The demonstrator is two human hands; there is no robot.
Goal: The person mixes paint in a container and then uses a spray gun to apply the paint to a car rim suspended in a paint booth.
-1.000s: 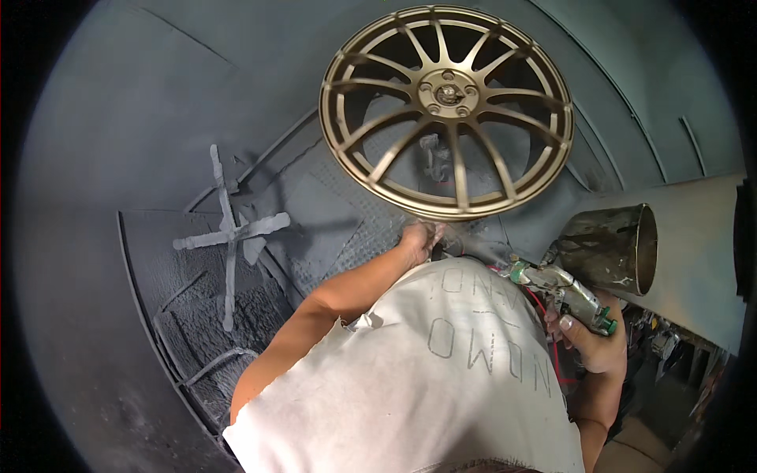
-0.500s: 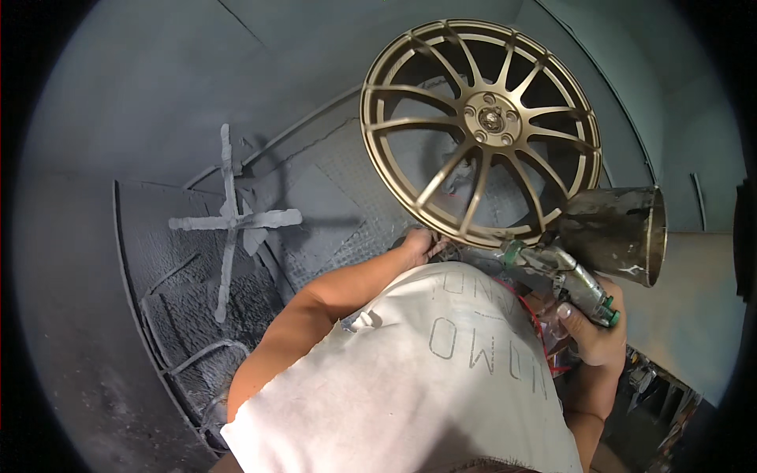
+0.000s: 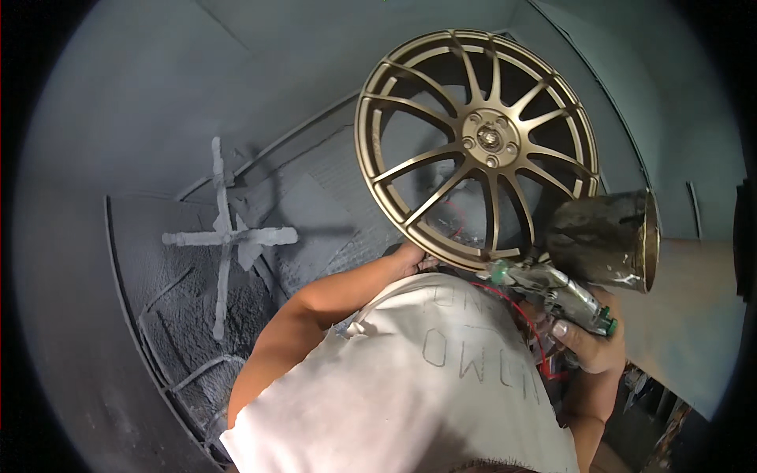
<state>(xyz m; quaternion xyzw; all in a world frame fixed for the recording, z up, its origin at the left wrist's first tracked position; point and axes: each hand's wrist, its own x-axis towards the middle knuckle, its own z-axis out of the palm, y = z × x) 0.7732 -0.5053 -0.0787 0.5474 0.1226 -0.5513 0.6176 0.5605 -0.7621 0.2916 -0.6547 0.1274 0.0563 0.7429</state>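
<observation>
A bronze multi-spoke car wheel (image 3: pixel 505 111) stands in front of me, its outer face toward me. My right hand (image 3: pixel 590 339) is closed around a metal spray gun (image 3: pixel 569 296) with green fittings, thumb along its back. A dark, paint-crusted cup (image 3: pixel 603 239) is fixed to the gun, and the gun's nozzle end is close to the wheel's lower rim. My left hand (image 3: pixel 413 258) is at the lower left edge of the rim, fingers curled; what they grip is partly hidden behind the rim and my shirt.
A grey, paint-caked cross-shaped stand (image 3: pixel 227 236) rises on the left. Behind it lies a dark textured panel (image 3: pixel 185 315). A thin red cord (image 3: pixel 527 312) runs beside my shirt near the gun. Grey walls (image 3: pixel 315 55) enclose the back, with a pale board (image 3: pixel 694 315) at right.
The wheel has turned, so its spokes and bolt holes sit at different angles. It appears slightly lower in view. My left hand has shifted slightly left and down; the spray gun stays near the rim.
</observation>
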